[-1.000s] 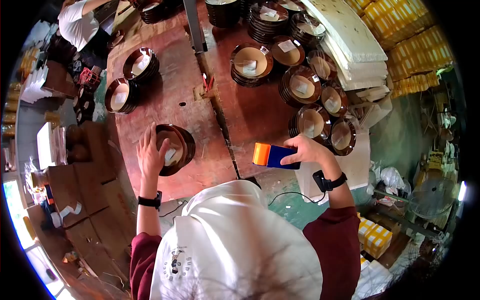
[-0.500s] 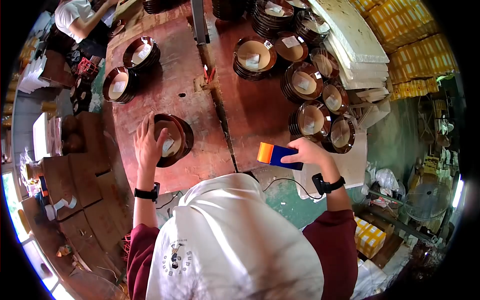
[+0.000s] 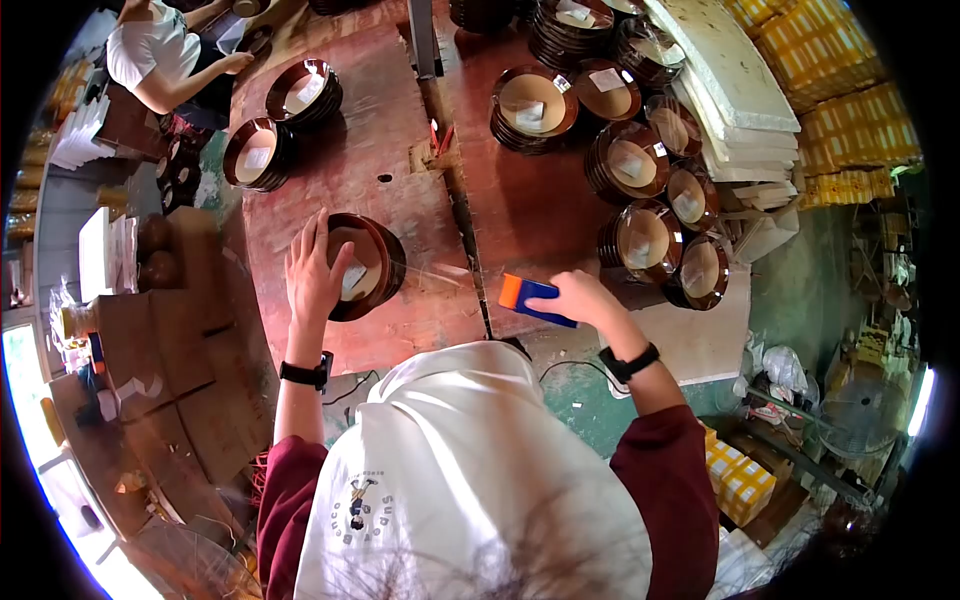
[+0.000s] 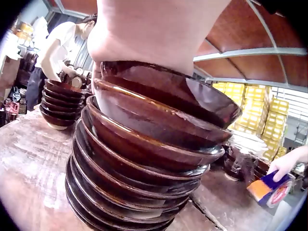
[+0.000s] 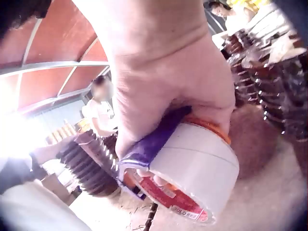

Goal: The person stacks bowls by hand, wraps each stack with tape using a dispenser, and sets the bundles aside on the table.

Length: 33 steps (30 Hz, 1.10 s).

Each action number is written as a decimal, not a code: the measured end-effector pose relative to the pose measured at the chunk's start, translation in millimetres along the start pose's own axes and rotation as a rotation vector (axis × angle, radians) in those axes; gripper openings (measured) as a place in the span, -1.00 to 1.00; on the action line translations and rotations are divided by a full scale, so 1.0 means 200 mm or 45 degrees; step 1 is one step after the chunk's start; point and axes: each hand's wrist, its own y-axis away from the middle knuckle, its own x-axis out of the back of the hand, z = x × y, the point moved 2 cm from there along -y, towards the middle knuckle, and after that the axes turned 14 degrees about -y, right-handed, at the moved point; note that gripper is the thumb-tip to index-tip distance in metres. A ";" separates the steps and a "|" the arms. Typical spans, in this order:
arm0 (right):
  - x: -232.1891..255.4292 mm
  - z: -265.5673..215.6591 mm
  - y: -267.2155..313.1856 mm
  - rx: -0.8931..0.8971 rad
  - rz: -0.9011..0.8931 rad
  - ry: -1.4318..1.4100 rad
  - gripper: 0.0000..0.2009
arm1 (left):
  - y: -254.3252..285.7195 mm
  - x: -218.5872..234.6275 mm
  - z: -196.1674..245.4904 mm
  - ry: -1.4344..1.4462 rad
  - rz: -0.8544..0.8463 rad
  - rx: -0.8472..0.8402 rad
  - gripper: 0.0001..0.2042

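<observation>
In the head view, a stack of brown glazed bowls (image 3: 385, 265) stands on the left half of the red table. My left hand (image 3: 316, 272) lies along its left side with extended fingers, the thumb over the rim; in the left wrist view the top bowls (image 4: 163, 89) sit tilted under that hand, which hides its own fingers. My right hand (image 3: 588, 300) grips a blue and orange tape dispenser (image 3: 535, 300) to the right of the stack. A wide pale tape roll (image 5: 197, 159) shows under the palm in the right wrist view. A faint shiny streak runs between stack and dispenser.
Two more bowl stacks (image 3: 300, 92) stand farther back on the left. Many stacked bowls (image 3: 640, 240) and white foam sheets (image 3: 730, 90) line the right side. A grey post (image 3: 422, 40) rises at the back beside a table gap. Another person (image 3: 155, 55) is at the upper left.
The right hand and dispenser have moved left, closer to the bowl stack. The left hand stays at the stack. The head view has shifted slightly, and the other person's arms have moved.
</observation>
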 end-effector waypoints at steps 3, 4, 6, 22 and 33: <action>-0.14 -0.13 -0.14 -0.025 0.067 0.149 -0.35 | 0.01 0.02 0.02 0.011 -0.024 0.018 -0.34; -0.20 -0.16 -0.21 -0.026 0.106 0.191 -0.38 | 0.01 0.02 0.02 0.007 -0.018 0.019 -0.34; -0.29 -0.25 -0.31 -0.027 0.151 0.163 -0.44 | 0.00 0.02 0.02 0.000 -0.010 0.019 -0.34; -0.62 -0.57 -0.77 0.192 0.175 -0.063 -0.49 | -0.01 0.01 0.02 0.005 -0.015 0.016 -0.34; -0.60 -0.60 -0.81 -0.021 0.197 -0.113 -0.44 | -0.01 0.00 0.01 0.033 -0.043 0.029 -0.34</action>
